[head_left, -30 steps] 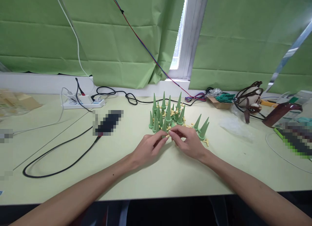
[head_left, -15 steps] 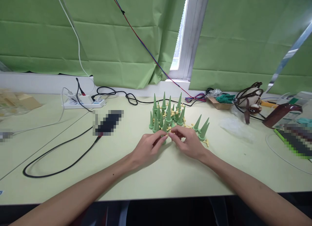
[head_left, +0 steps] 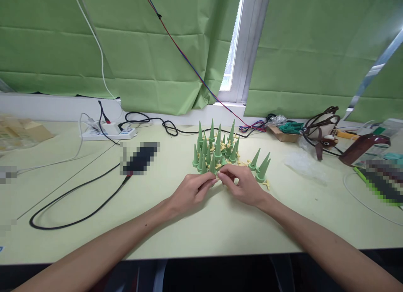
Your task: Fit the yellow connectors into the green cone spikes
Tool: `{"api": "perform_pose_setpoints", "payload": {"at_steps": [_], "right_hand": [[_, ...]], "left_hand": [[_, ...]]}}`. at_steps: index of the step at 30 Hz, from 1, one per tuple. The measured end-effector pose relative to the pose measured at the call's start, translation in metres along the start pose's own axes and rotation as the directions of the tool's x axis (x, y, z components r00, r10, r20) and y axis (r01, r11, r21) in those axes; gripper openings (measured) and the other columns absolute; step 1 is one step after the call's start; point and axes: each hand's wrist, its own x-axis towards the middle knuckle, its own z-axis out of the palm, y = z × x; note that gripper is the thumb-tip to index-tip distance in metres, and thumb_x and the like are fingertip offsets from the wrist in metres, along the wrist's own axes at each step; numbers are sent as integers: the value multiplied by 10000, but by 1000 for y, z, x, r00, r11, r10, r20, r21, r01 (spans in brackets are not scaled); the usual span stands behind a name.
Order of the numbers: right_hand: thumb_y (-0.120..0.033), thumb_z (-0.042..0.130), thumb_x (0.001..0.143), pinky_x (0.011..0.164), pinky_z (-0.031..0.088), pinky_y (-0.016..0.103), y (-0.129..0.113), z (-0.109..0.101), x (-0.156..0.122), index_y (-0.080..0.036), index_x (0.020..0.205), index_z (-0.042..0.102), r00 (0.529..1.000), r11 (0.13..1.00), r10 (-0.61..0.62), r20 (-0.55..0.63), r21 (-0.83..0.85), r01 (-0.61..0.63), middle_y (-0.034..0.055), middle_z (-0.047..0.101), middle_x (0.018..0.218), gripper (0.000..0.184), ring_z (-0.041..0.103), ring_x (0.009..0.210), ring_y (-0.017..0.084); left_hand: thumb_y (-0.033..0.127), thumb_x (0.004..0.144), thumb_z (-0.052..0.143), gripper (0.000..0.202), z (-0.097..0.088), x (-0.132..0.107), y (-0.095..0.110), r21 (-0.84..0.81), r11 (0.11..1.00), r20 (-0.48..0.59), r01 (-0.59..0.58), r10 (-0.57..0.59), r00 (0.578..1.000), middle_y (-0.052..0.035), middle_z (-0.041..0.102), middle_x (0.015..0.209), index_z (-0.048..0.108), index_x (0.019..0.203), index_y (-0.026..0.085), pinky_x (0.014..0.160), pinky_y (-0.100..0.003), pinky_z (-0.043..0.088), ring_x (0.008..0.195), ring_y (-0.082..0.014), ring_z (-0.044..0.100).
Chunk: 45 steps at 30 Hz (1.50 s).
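Fingertips nearly meeting, my left hand [head_left: 195,187] and my right hand [head_left: 242,183] are both closed in a pinch just in front of a cluster of green cones [head_left: 218,145]. A small yellow piece [head_left: 218,178] shows between the fingertips, mostly hidden by them. The cones are pointed, with round collars at the base, and most stand upright. Small yellow T-shaped pieces lie among them. To the right of my right hand stand a few more green cones [head_left: 261,169], leaning a little, with a yellow T-shaped piece [head_left: 267,184] beside them.
A white power strip [head_left: 110,134] with plugs lies at the back left. A dark, blurred-out device [head_left: 140,157] with a black cable [head_left: 78,227] is on the left. Clear plastic film [head_left: 305,166], a cardboard box [head_left: 285,134] and a brown strapped item [head_left: 324,124] occupy the right.
My left fingertips have lowered slightly, and the small piece between the hands has shifted a little. The cone cluster looks the same.
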Motion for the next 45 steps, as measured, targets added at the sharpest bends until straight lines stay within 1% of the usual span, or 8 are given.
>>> {"api": "perform_pose_setpoints", "payload": {"at_steps": [7,12,18,24,30,36,41,45], "right_hand": [[-224,501,971,541,366,232,0,-1,1,-174,810,599,1000,1000,4,15,14,-4,-14,545,629,195,453,553,104],[-232,521,966,535,362,230,1,-2,0,-175,831,596,1000,1000,1,5,-5,-1,-21,535,630,164,443,548,100],[-220,524,961,533,371,235,2,-1,1,-179,825,578,999,1000,-3,-49,-30,1,-16,549,632,152,458,545,104],[-222,514,958,539,394,244,6,0,2,-184,822,565,991,997,61,-115,-41,-66,-7,576,636,150,493,536,113],[-234,500,963,548,395,246,6,0,3,-187,804,556,987,992,92,-133,-76,-103,-8,579,636,174,494,535,113],[-233,498,964,548,380,247,7,1,3,-189,788,544,986,988,117,-118,-90,-128,-11,573,634,187,470,526,112],[-232,501,962,548,374,252,6,1,3,-191,771,536,986,984,131,-107,-104,-142,-10,574,634,198,464,522,113],[-239,499,969,554,381,254,6,0,4,-187,785,556,984,982,144,-105,-109,-156,-4,594,648,199,478,530,117]], "left_hand": [[194,974,472,208,1,-1,-4,20,1000,5,12,-13,1000,53,411,594,597,812,156,524,-194,301,532,-74,300],[212,972,492,201,2,0,-3,34,998,-56,51,-49,997,58,429,576,616,822,159,516,-189,306,510,-70,303],[277,992,475,223,0,2,1,19,986,-127,168,-164,978,42,529,621,609,846,174,533,-191,337,509,-68,385],[365,987,486,203,-1,4,2,-31,950,-195,310,-310,931,82,391,519,554,890,199,482,-206,276,463,-80,307],[411,977,498,217,0,4,3,-63,936,-136,346,-352,926,87,442,534,528,1051,208,498,-211,297,473,-92,372],[449,967,485,295,0,4,3,42,913,-31,406,-405,914,69,492,552,551,1111,200,509,-231,315,483,-114,435],[434,925,534,249,0,6,1,161,908,62,386,-399,915,52,506,520,592,927,193,495,-251,287,465,-130,456],[379,911,545,248,1,6,2,186,905,106,382,-405,908,45,515,516,515,738,204,483,-251,266,464,-130,457]]}}
